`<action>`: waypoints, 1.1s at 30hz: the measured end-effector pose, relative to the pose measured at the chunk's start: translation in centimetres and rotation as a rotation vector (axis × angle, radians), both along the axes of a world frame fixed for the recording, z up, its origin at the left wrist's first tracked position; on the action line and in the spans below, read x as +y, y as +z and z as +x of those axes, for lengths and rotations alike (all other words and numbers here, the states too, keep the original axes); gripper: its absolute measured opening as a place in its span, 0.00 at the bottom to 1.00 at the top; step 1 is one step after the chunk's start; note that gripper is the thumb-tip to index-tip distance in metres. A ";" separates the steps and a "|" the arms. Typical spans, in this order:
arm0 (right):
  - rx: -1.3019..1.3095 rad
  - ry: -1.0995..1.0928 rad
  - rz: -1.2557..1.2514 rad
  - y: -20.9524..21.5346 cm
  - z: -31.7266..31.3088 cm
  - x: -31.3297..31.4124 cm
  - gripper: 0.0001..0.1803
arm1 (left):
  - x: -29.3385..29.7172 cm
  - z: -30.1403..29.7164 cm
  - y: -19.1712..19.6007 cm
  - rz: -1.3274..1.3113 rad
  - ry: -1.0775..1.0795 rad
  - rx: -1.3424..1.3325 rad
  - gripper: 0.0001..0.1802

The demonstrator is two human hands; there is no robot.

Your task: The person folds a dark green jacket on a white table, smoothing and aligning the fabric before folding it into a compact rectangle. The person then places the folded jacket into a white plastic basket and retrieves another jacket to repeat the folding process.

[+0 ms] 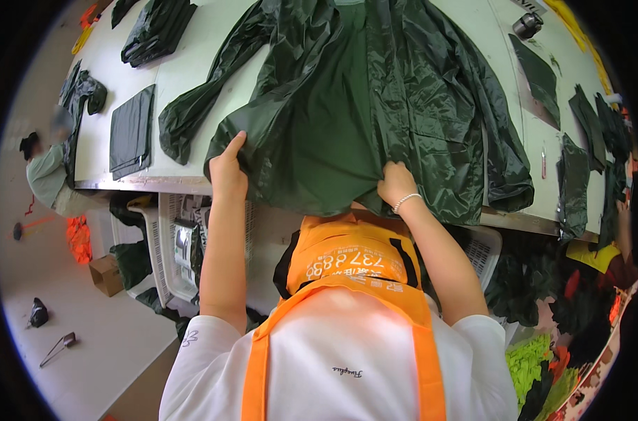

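Floor: pale and smooth at the far left, with a cardboard box (106, 274) and a small dark tool (58, 348) lying on it.
Co-worker: a person in a green top (46, 175) sits at the left end of the tabletop.
Tabletop: white, flat, with a metal edge (140, 184) along the near side.
Folded pieces: a flat dark rectangle of cloth (131, 132) lies left of the jacket; a looser dark bundle (156, 29) lies farther off, at the far left.
Crate: a white slatted plastic crate (166, 245) stands below the tabletop's near edge, on the left.
Left hand: the left hand (227, 168) grips the jacket's near hem at its left corner, thumb on top, fingers curled under the fabric.
Jacket: a dark green jacket (375, 91), thin, glossy and crinkled like rainwear, lies spread open across the middle of the tabletop; its matte lining shows in the centre, one sleeve trails to the left, and the near hem hangs just over the edge between the two hands.
Right hand: the right hand (396, 184), with a beaded bracelet at the wrist, is closed on a bunch of the hem right of centre.
Apron: an orange apron (354, 259) hangs in front of the person, below the hem.
Right side: more dark cut pieces (540, 74) lie flat at the right, and a small dark cylinder (527, 25) sits at the far right corner.
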State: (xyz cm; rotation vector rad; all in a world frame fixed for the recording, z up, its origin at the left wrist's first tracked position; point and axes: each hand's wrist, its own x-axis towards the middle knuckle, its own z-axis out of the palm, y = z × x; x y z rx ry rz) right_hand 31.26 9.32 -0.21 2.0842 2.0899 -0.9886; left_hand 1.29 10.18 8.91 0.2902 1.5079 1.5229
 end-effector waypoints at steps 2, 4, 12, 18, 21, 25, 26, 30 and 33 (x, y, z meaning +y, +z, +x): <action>-0.079 -0.028 0.000 0.3 0.4 -0.2 0.10 | 0.4 -1.3 0.0 0.023 0.004 -0.033 0.14; -0.083 -0.112 0.025 -0.2 0.4 -0.9 0.10 | 0.4 -2.0 0.6 0.017 0.028 -0.055 0.15; 0.306 -0.246 -0.079 7.9 10.2 3.9 0.21 | 3.3 -9.7 2.2 -0.002 0.012 -0.310 0.09; 0.258 -0.736 0.730 23.1 22.6 4.4 0.18 | 2.4 -9.5 9.0 0.439 -0.025 -0.397 0.05; 0.466 -0.396 0.597 20.8 12.1 3.2 0.16 | -0.8 0.2 7.5 0.171 0.055 -0.435 0.07; 0.734 -0.403 0.063 12.0 3.4 -2.1 0.17 | -2.9 10.9 -0.9 -0.226 -0.384 -0.697 0.08; 0.795 -0.390 -0.020 9.5 2.5 -3.2 0.16 | -3.0 12.4 -3.3 -0.267 -0.423 -0.712 0.10; 0.711 -0.482 -0.088 1.7 1.2 -6.6 0.14 | -2.0 15.6 -8.5 -0.406 -0.553 -0.712 0.17; 0.111 -0.298 0.119 4.3 -1.5 -6.4 0.22 | -2.5 16.2 -11.8 -0.440 -0.714 -0.284 0.17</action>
